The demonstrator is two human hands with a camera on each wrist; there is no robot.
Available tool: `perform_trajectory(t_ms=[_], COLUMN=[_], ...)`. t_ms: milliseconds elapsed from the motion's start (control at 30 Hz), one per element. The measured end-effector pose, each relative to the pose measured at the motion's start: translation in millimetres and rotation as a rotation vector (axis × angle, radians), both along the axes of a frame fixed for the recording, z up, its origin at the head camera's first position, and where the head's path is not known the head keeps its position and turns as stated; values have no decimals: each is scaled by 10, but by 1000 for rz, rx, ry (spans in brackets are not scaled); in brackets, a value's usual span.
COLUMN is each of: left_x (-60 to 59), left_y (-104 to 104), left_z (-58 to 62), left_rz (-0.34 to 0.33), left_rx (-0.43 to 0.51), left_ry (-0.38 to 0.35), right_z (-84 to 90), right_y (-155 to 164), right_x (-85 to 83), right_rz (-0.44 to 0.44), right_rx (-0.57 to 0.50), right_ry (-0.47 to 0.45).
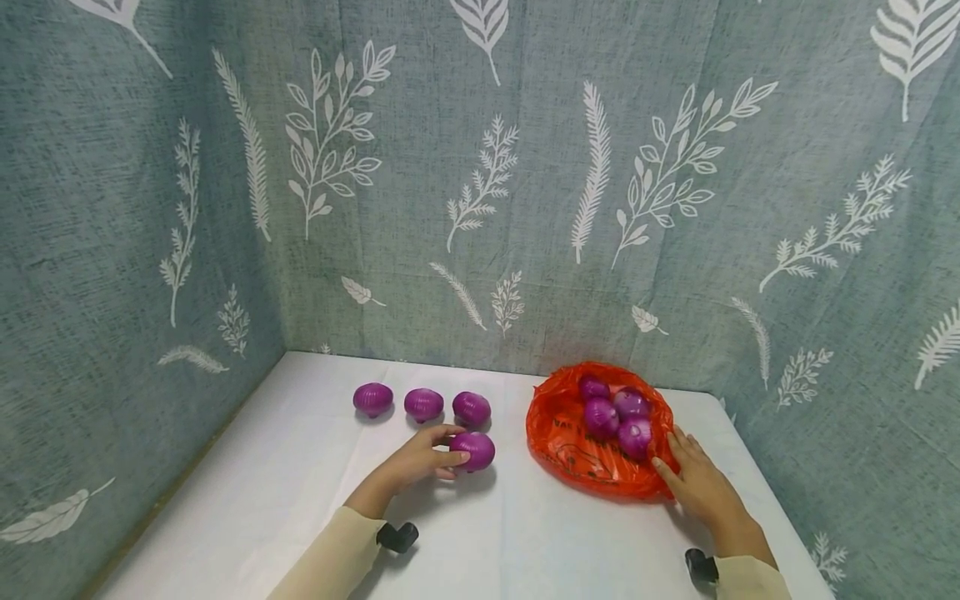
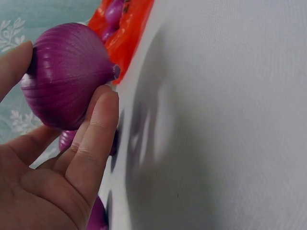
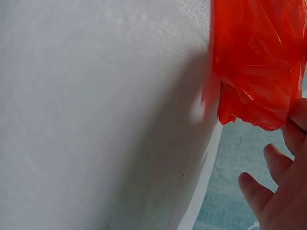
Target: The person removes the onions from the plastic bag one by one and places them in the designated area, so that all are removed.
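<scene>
White table (image 1: 300,467); orange bag (image 1: 570,454) black print unreadable; left hand (image 1: 420,458) grips onion (image 1: 473,450).

Hidden and cut-off parts

The left wrist view crops the left hand (image 2: 53,177) and hides most of the row onions behind it; the right wrist view shows only fingertips (image 3: 254,189) and a corner of the orange bag (image 3: 259,62), whose black print is unreadable
</scene>
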State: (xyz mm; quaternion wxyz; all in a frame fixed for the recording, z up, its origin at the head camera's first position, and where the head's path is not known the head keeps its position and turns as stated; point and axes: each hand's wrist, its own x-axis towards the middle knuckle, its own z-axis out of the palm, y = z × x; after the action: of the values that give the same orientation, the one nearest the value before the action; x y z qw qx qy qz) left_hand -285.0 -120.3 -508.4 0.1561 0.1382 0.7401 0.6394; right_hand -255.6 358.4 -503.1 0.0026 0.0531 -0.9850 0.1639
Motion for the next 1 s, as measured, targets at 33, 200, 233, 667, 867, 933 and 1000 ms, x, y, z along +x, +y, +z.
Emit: perform_trajectory(t_ms=[33, 200, 233, 667, 867, 933, 1000], left_x=[-3, -21, -26, -21, -10, -8, -6], left_y=[-7, -26, -29, -81, -66, -58, -53], left_z=[-3, -18, -20, -65, -91, -95, -98], left_rz=[0, -11, -12, -13, 0, -3, -6], left_rx=[-4, -31, -37, -107, -117, -114, -113], left_ry=[1, 1, 0, -15, -25, -31, -36], right_z=[3, -10, -15, -16, 4, 6, 4], right_y=[0, 2, 0, -9, -14, -16, -16], right_x=[2, 16, 19, 11, 17, 18, 16], right_rz=[-3, -7, -8, 17, -2, -4, -5], right_rx=[-3, -9, -10, -17, -20, -21, -19], right_ry=[-9, -21, -19, 4, -1, -3, -5])
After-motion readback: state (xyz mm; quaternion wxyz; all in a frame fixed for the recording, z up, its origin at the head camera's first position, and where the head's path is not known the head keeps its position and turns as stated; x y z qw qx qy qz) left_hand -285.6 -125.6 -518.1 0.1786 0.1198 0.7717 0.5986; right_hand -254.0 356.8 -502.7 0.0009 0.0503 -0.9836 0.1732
